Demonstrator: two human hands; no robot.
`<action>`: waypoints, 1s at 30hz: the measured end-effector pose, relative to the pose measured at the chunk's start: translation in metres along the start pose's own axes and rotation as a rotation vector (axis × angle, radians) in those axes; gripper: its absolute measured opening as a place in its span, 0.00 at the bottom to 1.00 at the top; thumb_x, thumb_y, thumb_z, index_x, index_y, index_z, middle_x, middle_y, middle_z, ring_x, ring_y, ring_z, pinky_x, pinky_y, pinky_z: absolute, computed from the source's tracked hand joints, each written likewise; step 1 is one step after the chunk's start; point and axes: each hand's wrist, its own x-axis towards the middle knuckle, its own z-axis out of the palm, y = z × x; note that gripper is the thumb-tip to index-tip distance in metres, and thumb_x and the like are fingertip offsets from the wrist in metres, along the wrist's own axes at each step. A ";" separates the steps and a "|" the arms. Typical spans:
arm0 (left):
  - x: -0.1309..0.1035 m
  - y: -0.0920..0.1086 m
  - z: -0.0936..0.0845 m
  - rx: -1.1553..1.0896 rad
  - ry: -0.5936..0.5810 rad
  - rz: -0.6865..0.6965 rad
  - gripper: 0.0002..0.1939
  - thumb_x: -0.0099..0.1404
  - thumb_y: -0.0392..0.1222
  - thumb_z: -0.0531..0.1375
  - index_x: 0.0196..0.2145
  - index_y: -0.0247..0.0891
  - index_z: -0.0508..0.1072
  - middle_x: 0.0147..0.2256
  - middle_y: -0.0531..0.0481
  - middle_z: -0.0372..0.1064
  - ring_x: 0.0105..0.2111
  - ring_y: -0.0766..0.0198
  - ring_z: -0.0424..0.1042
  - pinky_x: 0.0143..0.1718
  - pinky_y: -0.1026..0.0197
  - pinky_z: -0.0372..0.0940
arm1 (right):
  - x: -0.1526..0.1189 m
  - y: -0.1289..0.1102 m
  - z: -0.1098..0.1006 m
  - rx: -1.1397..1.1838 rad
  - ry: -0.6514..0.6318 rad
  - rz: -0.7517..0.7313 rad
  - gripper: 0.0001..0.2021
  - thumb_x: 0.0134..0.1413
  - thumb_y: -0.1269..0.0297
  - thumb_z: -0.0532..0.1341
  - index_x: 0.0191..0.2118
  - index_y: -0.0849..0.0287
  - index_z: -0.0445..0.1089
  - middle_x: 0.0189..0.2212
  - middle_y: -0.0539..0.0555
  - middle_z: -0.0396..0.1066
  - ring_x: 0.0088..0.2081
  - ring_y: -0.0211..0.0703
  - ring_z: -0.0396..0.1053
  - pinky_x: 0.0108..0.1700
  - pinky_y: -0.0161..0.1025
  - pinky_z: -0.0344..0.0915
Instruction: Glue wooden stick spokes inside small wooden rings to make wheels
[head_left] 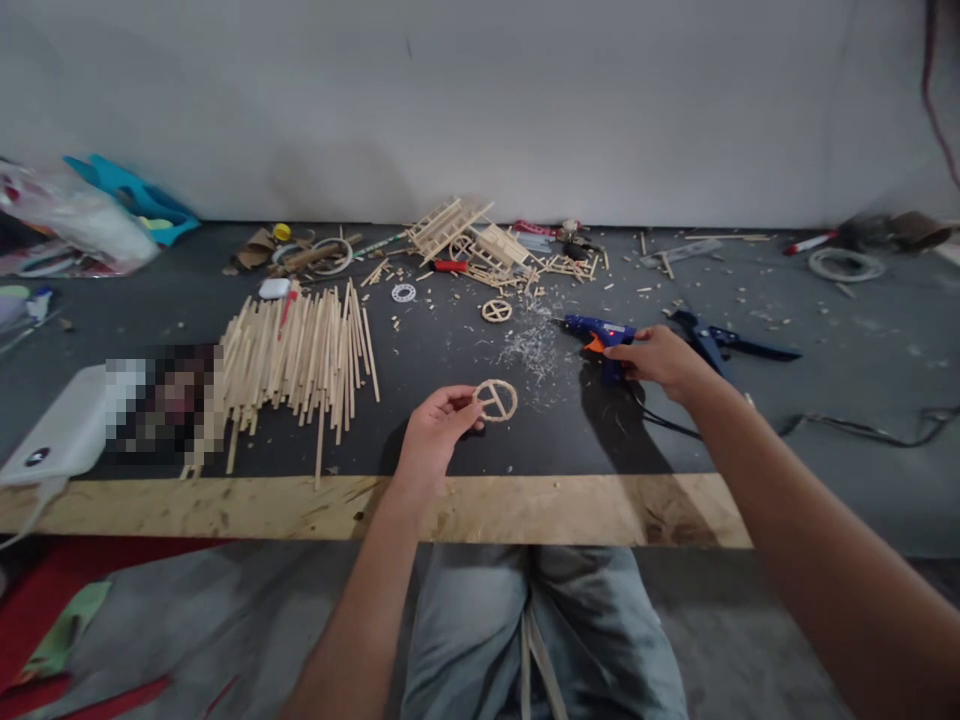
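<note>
Pinched at its left rim, a small wooden wheel (513,402) with spokes inside its ring is held up by my left hand (444,418) above the dark tabletop. My right hand (660,360) grips a blue glue gun (596,326) with an orange trigger, its nozzle pointing left over scattered glue strings. A cord trails from the glue gun's handle. Beyond the held wheel, a second wooden wheel (496,311) with crossed spokes lies flat. To the left of my left hand is a large pile of thin wooden sticks (300,350).
At the back stands a frame built of sticks (450,230) among offcuts. Blue-handled cutters (720,340) lie beyond my right hand. A white ring (403,293), a power bank (71,420) and a roll of clear tubing (846,265) are on the table (442,350).
</note>
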 end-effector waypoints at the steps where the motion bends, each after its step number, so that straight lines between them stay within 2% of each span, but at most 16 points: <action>1: 0.000 0.001 0.000 0.002 0.002 -0.002 0.12 0.52 0.40 0.65 0.36 0.36 0.73 0.30 0.52 0.72 0.25 0.71 0.69 0.31 0.65 0.66 | -0.002 0.000 0.002 0.059 -0.022 0.020 0.17 0.27 0.73 0.71 0.27 0.58 0.64 0.20 0.50 0.67 0.22 0.40 0.66 0.20 0.34 0.63; 5: -0.001 0.004 0.000 0.005 0.005 0.004 0.13 0.53 0.40 0.65 0.37 0.36 0.73 0.31 0.51 0.72 0.26 0.70 0.70 0.31 0.65 0.67 | -0.012 0.002 0.007 0.204 -0.106 0.123 0.08 0.35 0.71 0.66 0.25 0.59 0.68 0.25 0.53 0.71 0.26 0.39 0.69 0.24 0.33 0.66; 8: -0.001 0.005 0.000 0.007 0.006 0.001 0.13 0.53 0.40 0.65 0.37 0.35 0.73 0.32 0.50 0.72 0.27 0.69 0.70 0.31 0.64 0.67 | -0.020 0.001 0.007 0.252 -0.130 0.173 0.04 0.37 0.69 0.64 0.24 0.60 0.69 0.23 0.53 0.69 0.24 0.36 0.66 0.19 0.30 0.61; 11: -0.001 0.005 0.000 0.015 0.016 -0.009 0.13 0.54 0.40 0.65 0.37 0.35 0.73 0.33 0.49 0.73 0.27 0.69 0.70 0.32 0.64 0.67 | -0.030 -0.005 0.009 0.307 -0.170 0.190 0.04 0.38 0.69 0.63 0.25 0.61 0.69 0.20 0.50 0.64 0.20 0.33 0.61 0.15 0.29 0.54; 15: -0.001 0.007 0.001 -0.008 0.031 -0.021 0.12 0.53 0.40 0.65 0.36 0.36 0.73 0.31 0.51 0.72 0.27 0.70 0.70 0.32 0.65 0.67 | -0.056 -0.015 0.019 0.473 -0.311 0.127 0.08 0.38 0.70 0.66 0.29 0.58 0.69 0.20 0.46 0.60 0.21 0.31 0.59 0.21 0.29 0.59; 18: 0.000 0.008 0.001 -0.041 0.052 -0.030 0.12 0.53 0.40 0.66 0.36 0.36 0.73 0.30 0.52 0.71 0.26 0.70 0.70 0.31 0.65 0.67 | -0.082 -0.015 0.028 0.305 -0.339 0.073 0.09 0.42 0.63 0.67 0.32 0.58 0.70 0.30 0.50 0.69 0.26 0.35 0.66 0.27 0.33 0.65; 20: 0.000 0.008 0.002 -0.058 0.073 -0.029 0.12 0.52 0.39 0.66 0.35 0.35 0.73 0.29 0.52 0.71 0.26 0.70 0.69 0.30 0.65 0.67 | -0.097 -0.010 0.033 0.167 -0.422 0.028 0.10 0.45 0.59 0.66 0.33 0.58 0.70 0.32 0.52 0.70 0.26 0.36 0.67 0.29 0.36 0.65; 22: 0.001 0.007 0.002 -0.073 0.089 -0.019 0.12 0.52 0.39 0.66 0.35 0.35 0.73 0.29 0.52 0.72 0.26 0.70 0.69 0.30 0.65 0.67 | -0.109 -0.005 0.037 0.064 -0.500 0.030 0.12 0.47 0.55 0.64 0.30 0.59 0.69 0.28 0.53 0.70 0.24 0.37 0.67 0.28 0.37 0.64; 24: 0.001 0.007 0.002 -0.082 0.100 -0.004 0.12 0.52 0.38 0.66 0.35 0.35 0.73 0.29 0.52 0.72 0.26 0.71 0.69 0.29 0.66 0.67 | -0.116 0.001 0.041 -0.041 -0.526 0.051 0.14 0.48 0.53 0.63 0.27 0.60 0.68 0.23 0.52 0.69 0.23 0.39 0.66 0.27 0.37 0.62; 27: 0.001 0.006 0.003 -0.071 0.114 0.009 0.11 0.52 0.38 0.66 0.34 0.35 0.73 0.29 0.52 0.72 0.26 0.70 0.69 0.29 0.67 0.66 | -0.122 0.009 0.047 -0.176 -0.525 0.058 0.15 0.49 0.51 0.61 0.24 0.60 0.66 0.19 0.52 0.69 0.23 0.38 0.65 0.25 0.35 0.60; 30: 0.000 0.007 0.003 -0.043 0.125 0.005 0.11 0.52 0.39 0.66 0.34 0.34 0.73 0.29 0.52 0.72 0.26 0.70 0.69 0.29 0.65 0.67 | -0.124 0.017 0.051 -0.213 -0.509 0.079 0.15 0.50 0.51 0.60 0.25 0.60 0.66 0.18 0.51 0.68 0.22 0.38 0.64 0.25 0.34 0.59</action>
